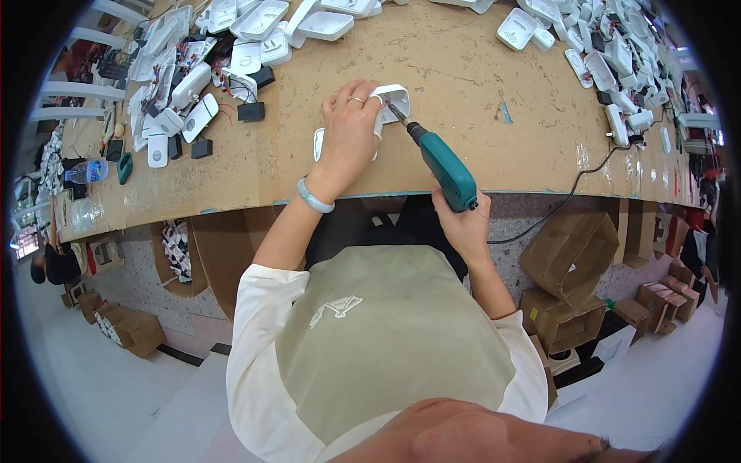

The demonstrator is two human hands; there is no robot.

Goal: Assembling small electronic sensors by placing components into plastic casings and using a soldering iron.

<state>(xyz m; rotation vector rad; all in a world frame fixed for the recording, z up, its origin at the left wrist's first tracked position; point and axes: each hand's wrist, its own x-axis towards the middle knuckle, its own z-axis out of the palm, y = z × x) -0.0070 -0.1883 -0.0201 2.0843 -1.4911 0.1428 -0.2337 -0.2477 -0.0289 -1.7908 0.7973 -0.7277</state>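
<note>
A white plastic housing (pixel 398 94) is held on the table by my left hand (pixel 351 135), whose fingers wrap over its left side. My right hand (pixel 466 225) grips the lower end of a teal electric screwdriver (pixel 449 168), near the table's front edge. The tool slants up and to the left, and its metal bit reaches the inside of the housing. Whether the bit sits on a screw is too small to tell. Another white plastic part (pixel 318 143) shows beneath my left hand, mostly covered by it.
Piles of white plastic housings, wires and black blocks lie at the table's far left (pixel 201 116) and far right (pixel 617 69). A black cable (pixel 575 189) runs across the right side and over the edge. A plastic bottle (pixel 86 171) lies left; cardboard boxes (pixel 571 258) stand below.
</note>
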